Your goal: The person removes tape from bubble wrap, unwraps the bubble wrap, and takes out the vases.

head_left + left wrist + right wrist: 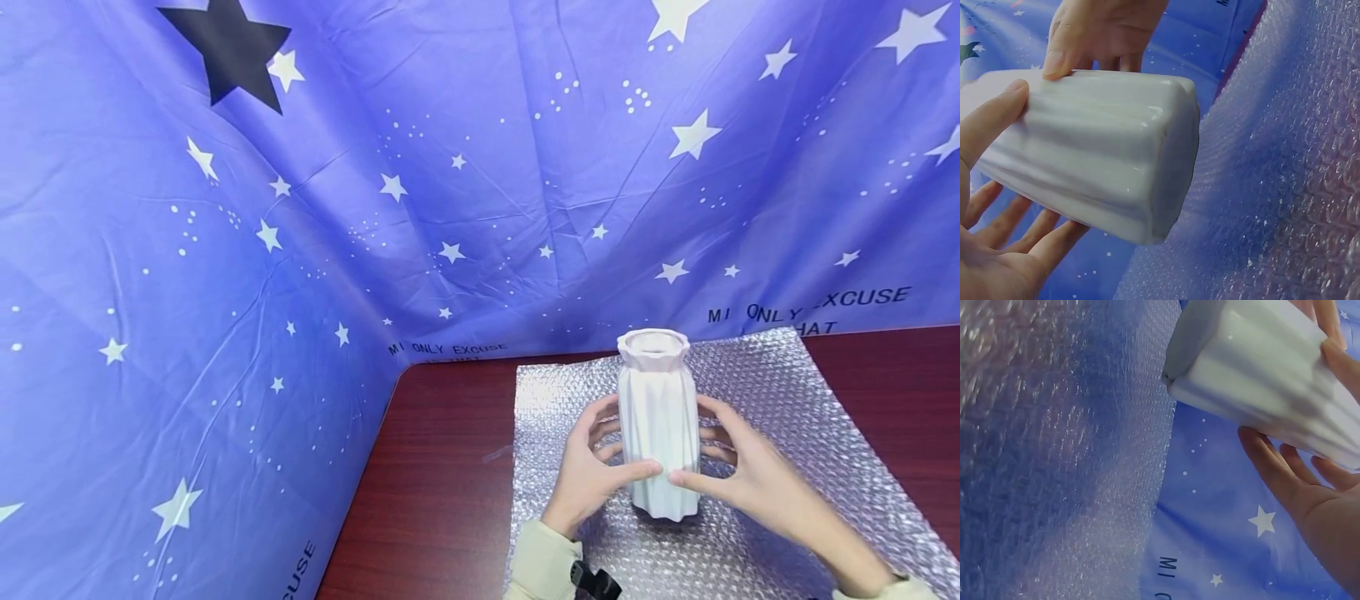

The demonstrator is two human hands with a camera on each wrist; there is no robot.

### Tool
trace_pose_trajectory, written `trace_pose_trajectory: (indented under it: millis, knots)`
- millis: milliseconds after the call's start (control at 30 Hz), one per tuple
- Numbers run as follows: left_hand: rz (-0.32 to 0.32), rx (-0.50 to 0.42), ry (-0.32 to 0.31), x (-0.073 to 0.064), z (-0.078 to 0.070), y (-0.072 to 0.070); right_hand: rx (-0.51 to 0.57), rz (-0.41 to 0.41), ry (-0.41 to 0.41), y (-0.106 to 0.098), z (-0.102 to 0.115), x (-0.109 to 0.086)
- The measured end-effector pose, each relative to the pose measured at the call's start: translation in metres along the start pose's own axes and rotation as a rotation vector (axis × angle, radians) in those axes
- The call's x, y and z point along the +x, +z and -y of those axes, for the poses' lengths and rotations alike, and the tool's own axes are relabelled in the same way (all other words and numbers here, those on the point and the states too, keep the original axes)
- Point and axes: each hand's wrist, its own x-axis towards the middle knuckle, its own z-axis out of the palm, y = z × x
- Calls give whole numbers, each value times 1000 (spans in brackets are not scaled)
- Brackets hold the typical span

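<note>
A white fluted vase [658, 417] with a scalloped rim stands upright between both hands, over a sheet of bubble wrap [757, 375]. My left hand [596, 467] holds its left side, thumb across the front and fingers round the side. On the opposite side my right hand [750, 467] grips it the same way, the two thumbs nearly meeting on the front. In the left wrist view the base of the vase [1097, 144] shows, raised off the bubble wrap [1272, 162]. The right wrist view also shows the vase [1260, 369] with its base clear of the sheet.
The bubble wrap lies flat on a dark red wooden table [427, 467]. A blue cloth [525, 183] printed with white stars hangs behind and along the left side. A black strap [596, 581] is at the left sleeve.
</note>
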Motion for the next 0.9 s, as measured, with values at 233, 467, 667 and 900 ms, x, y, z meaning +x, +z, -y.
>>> trace_pose_trajectory:
  millis: [233,467,667,900]
  knots:
    - [21,-24,22,-2,-6,-4,12,-29,-71,1,6,0]
    - [16,-45,29,-5,-12,-5,32,-52,-124,4,11,-2]
    - [-18,-21,39,-6,-13,-5,30,-63,-150,8,11,0]
    - [-23,23,63,-5,-15,-12,67,-69,-176,13,15,5]
